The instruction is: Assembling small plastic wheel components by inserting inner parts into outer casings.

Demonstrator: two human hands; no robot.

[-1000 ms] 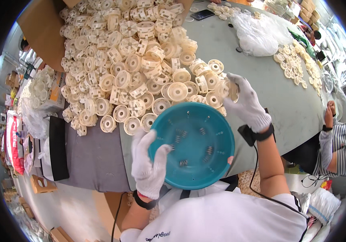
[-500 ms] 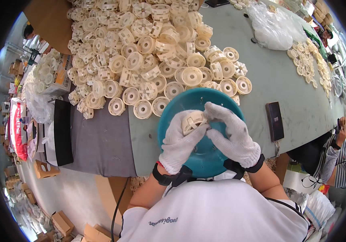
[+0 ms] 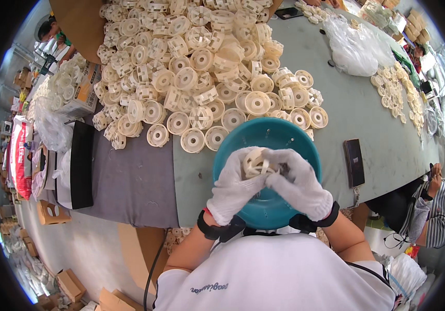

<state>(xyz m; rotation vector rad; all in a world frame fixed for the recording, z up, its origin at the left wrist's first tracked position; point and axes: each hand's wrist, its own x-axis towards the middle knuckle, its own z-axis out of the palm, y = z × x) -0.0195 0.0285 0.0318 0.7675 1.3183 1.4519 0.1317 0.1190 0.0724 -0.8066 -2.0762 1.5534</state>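
Note:
Above the teal basin (image 3: 305, 150) I hold a cream plastic slotted wheel (image 3: 256, 163) in white knit gloves. My left hand (image 3: 231, 184) is closed around its left side, with the thumb under it. The fingers of my right hand (image 3: 302, 186) are bent together against its right side and cover part of it. Whether a small piece sits between my right fingertips is hidden. A few small bits cling inside the basin's wall. Just beyond the rim, a large heap of similar cream wheels (image 3: 191, 78) covers the table.
A dark phone (image 3: 354, 163) lies on the grey-green table (image 3: 331, 119) to the right. Farther right are a clear plastic bag (image 3: 354, 49) and flat cream rings (image 3: 390, 90). A black panel (image 3: 81, 166) stands at the left. A person in a striped top (image 3: 442, 212) sits at the right edge.
My right fingers have moved in from beside the wheel onto its right side. The wheel is turned a little in my left hand. The whole view has shifted slightly.

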